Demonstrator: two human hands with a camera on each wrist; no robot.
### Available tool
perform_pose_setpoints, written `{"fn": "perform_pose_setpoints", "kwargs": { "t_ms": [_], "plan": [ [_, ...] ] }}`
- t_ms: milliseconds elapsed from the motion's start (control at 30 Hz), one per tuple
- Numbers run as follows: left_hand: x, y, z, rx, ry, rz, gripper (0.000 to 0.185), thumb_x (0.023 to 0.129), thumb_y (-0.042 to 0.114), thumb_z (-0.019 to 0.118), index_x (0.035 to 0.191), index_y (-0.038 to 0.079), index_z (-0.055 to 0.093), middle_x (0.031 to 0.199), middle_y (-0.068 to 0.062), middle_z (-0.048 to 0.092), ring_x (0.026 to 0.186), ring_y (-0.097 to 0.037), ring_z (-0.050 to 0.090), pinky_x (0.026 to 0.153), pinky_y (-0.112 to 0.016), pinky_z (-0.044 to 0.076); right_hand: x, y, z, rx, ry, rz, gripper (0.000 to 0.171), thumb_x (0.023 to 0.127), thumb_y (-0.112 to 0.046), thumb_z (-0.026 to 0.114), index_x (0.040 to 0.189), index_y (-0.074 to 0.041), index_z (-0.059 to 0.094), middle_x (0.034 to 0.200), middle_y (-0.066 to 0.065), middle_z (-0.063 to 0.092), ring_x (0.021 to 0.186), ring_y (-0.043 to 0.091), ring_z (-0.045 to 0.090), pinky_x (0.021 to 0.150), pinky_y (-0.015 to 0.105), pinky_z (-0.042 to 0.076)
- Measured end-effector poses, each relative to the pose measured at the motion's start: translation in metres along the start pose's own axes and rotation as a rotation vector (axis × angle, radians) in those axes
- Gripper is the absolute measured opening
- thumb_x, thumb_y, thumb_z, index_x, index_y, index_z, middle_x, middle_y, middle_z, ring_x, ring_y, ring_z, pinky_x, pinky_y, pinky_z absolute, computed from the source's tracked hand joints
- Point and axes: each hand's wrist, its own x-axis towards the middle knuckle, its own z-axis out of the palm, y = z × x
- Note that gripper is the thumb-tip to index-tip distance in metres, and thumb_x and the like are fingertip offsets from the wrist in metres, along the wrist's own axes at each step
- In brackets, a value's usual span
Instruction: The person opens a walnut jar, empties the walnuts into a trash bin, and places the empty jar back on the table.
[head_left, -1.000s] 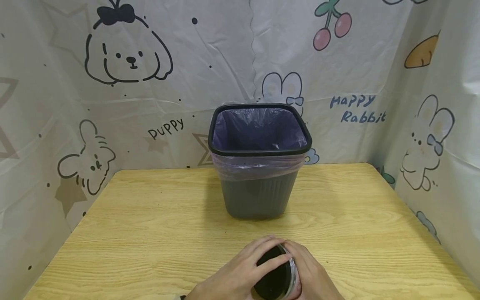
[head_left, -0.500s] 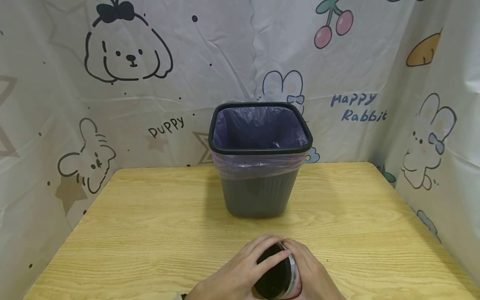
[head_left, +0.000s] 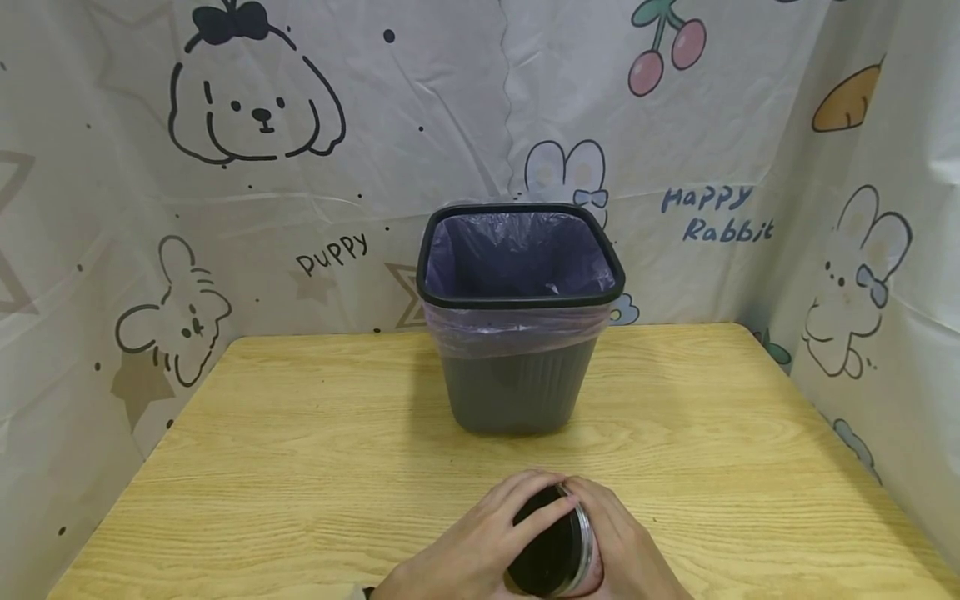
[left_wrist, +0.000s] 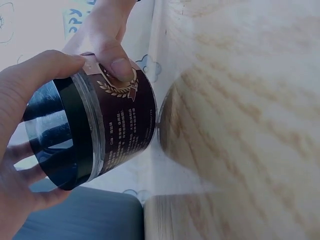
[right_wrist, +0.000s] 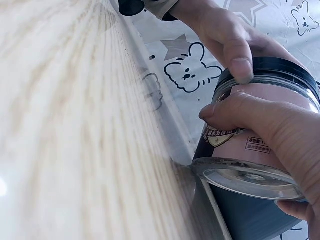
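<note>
Between my two hands is a tilted plastic jar [left_wrist: 125, 117] with a black lid [head_left: 546, 550] and a pink and dark printed label [right_wrist: 272, 95]. My left hand [head_left: 468, 537] grips the lid, its fingers spread over the top and the thumb at the rim in the left wrist view. Round the jar's body curls my right hand [head_left: 626, 546], with its thumb [left_wrist: 117, 65] pressed on the label. The clear base [right_wrist: 250, 177] of the jar faces the right wrist camera, low over the table. Part of the lid is hidden under my left fingers.
A grey trash can [head_left: 517, 392] with a black rim and a purple liner bag stands beyond my hands on the wooden table [head_left: 300, 450]. White cloth [head_left: 420, 100] with cartoon drawings hangs behind the table and along both sides.
My left fingers have shifted slightly away from me across the lid. Both hands keep hold of the jar, and the trash can stays in place.
</note>
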Motion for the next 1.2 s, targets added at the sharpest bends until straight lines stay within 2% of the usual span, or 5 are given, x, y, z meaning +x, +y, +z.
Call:
{"fn": "perform_pose_setpoints", "kwargs": {
  "t_ms": [167, 400, 667, 967, 1200],
  "plan": [
    [-0.0003, 0.0007, -0.0001, 0.013, 0.014, -0.011, 0.103, 0.073, 0.054, 0.079, 0.153, 0.014, 0.027, 0.150, -0.007, 0.031, 0.136, -0.018, 0.033, 0.107, -0.036, 0.037, 0.0007, -0.0004, -0.0006, 0.008, -0.010, 0.007, 0.110, 0.059, -0.064, 0.083, 0.140, -0.001, 0.044, 0.131, 0.011, 0.053, 0.114, 0.025, 0.055, 0.084, 0.041, 0.054],
    [0.0018, 0.0000, -0.0006, 0.030, 0.024, 0.032, 0.103, 0.072, 0.055, 0.078, 0.152, 0.012, 0.029, 0.150, -0.007, 0.030, 0.137, -0.018, 0.032, 0.109, -0.036, 0.033, -0.0006, -0.0013, -0.0007, -0.001, -0.017, 0.021, 0.110, 0.058, -0.066, 0.081, 0.139, -0.001, 0.045, 0.130, 0.012, 0.054, 0.113, 0.026, 0.056, 0.079, 0.046, 0.055],
    [0.0001, 0.0008, 0.0001, 0.023, 0.017, 0.000, 0.101, 0.073, 0.054, 0.078, 0.152, 0.014, 0.028, 0.149, -0.006, 0.031, 0.135, -0.018, 0.033, 0.107, -0.036, 0.036, -0.0004, -0.0010, -0.0008, 0.002, -0.022, 0.015, 0.109, 0.060, -0.067, 0.080, 0.138, 0.001, 0.045, 0.130, 0.013, 0.053, 0.112, 0.028, 0.056, 0.079, 0.047, 0.055],
    [0.0016, -0.0001, -0.0009, 0.027, 0.017, 0.024, 0.102, 0.073, 0.055, 0.078, 0.152, 0.013, 0.028, 0.150, -0.006, 0.031, 0.136, -0.017, 0.033, 0.109, -0.034, 0.033, 0.0004, -0.0004, -0.0005, 0.002, -0.004, -0.012, 0.109, 0.062, -0.068, 0.079, 0.139, 0.001, 0.045, 0.130, 0.013, 0.054, 0.112, 0.028, 0.056, 0.079, 0.047, 0.055],
    [0.0005, 0.0007, -0.0005, 0.033, 0.018, 0.006, 0.102, 0.074, 0.055, 0.077, 0.152, 0.013, 0.028, 0.149, -0.006, 0.031, 0.135, -0.017, 0.033, 0.108, -0.035, 0.035, 0.0002, -0.0001, -0.0002, -0.004, -0.001, -0.009, 0.108, 0.060, -0.067, 0.080, 0.139, 0.000, 0.045, 0.130, 0.012, 0.053, 0.113, 0.026, 0.056, 0.081, 0.044, 0.055]
  ]
}}
